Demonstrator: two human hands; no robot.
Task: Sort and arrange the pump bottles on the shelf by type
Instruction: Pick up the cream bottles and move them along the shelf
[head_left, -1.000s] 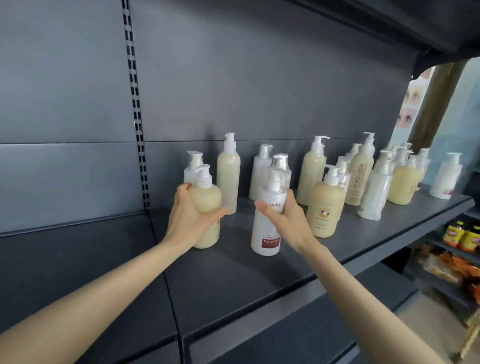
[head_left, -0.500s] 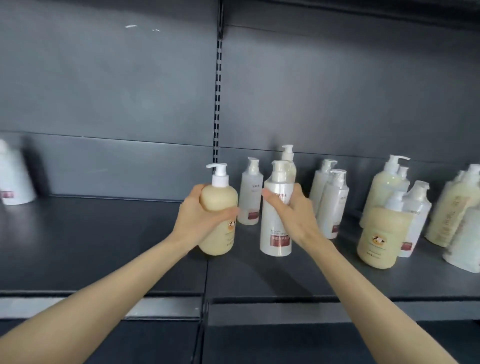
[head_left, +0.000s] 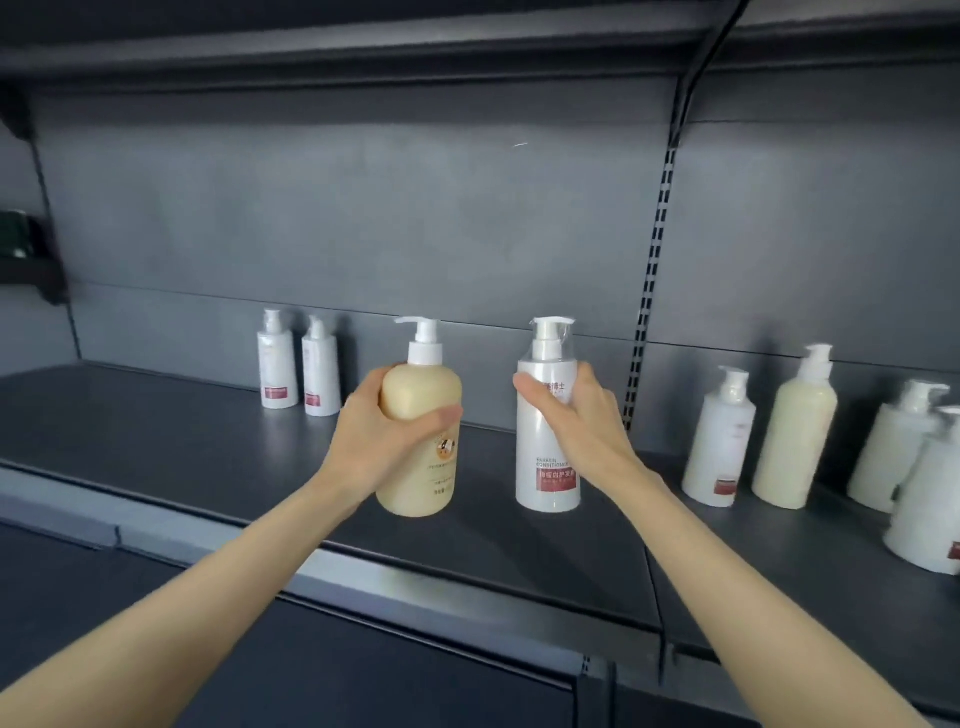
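Both hands (head_left: 374, 441) (head_left: 582, 426) grip pump bottles (head_left: 421, 389) (head_left: 543, 467).

Your grey shelf (head_left: 156, 441) bears two white pump bottles (head_left: 278, 371) back left; a white bottle (head_left: 719, 447) and a cream bottle (head_left: 792, 441) stand right.

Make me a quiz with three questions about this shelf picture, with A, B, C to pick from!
1. Where do the two small white bottles stand?
A. at the back of the shelf, left of both hands
B. on the floor
C. on the shelf above
2. What colour is the round bottle that the left hand holds?
A. blue
B. creamy yellow
C. black
3. What is the right hand doing?
A. hanging empty
B. gripping the tall white bottle
C. pushing a pump top down
Answers: 1 A, they stand by the back wall; 2 B, its body looks creamy yellow; 3 B, its fingers curl round that bottle.
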